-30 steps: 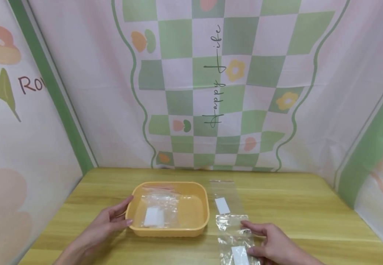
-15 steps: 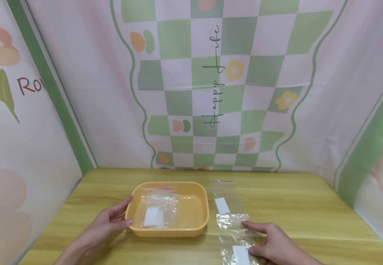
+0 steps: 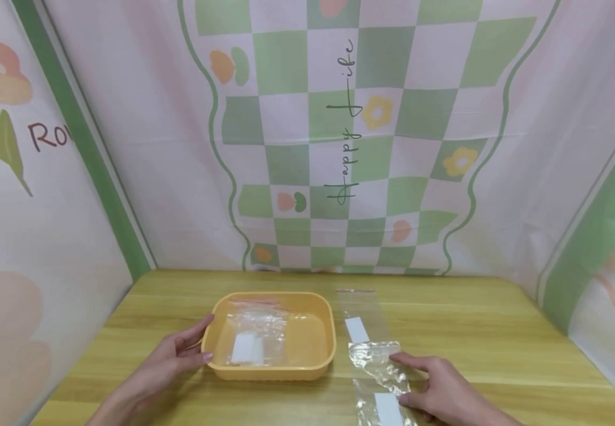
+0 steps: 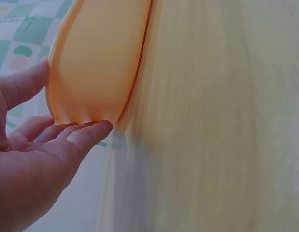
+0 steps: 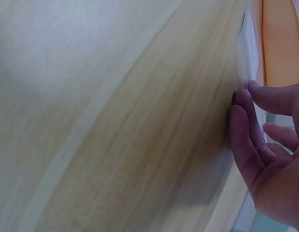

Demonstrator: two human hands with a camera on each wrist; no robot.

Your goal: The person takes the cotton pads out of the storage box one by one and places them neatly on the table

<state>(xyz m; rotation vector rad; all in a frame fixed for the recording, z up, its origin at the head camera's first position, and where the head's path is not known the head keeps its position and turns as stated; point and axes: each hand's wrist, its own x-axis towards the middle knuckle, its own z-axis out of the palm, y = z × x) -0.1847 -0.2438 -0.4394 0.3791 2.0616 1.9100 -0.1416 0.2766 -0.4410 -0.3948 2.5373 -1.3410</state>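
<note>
A yellow plastic tray [image 3: 313,374] sits on the table, with several clear zip bags [image 3: 265,322] with white patches in its left part. My left hand [image 3: 166,361] holds the tray's left end; in the left wrist view, the thumb is at the rim and the other fingers lie along the end wall. My right hand [image 3: 440,384] pinches the right edge of a crinkled clear zip bag [image 3: 374,370] with a white rectangle on it. This bag overlaps the lower end of a flat zip bag [image 3: 363,305] to the tray's right.
The wooden table [image 3: 478,319] runs back to a hanging cloth [image 3: 334,160] with green and white checks. More printed cloth [image 3: 47,236] rises along the left and right sides.
The pinched zip bag has shifted slightly away from me and right, its top bending more over the flat bag. My right fingers moved a little with it; left hand and tray stayed put.
</note>
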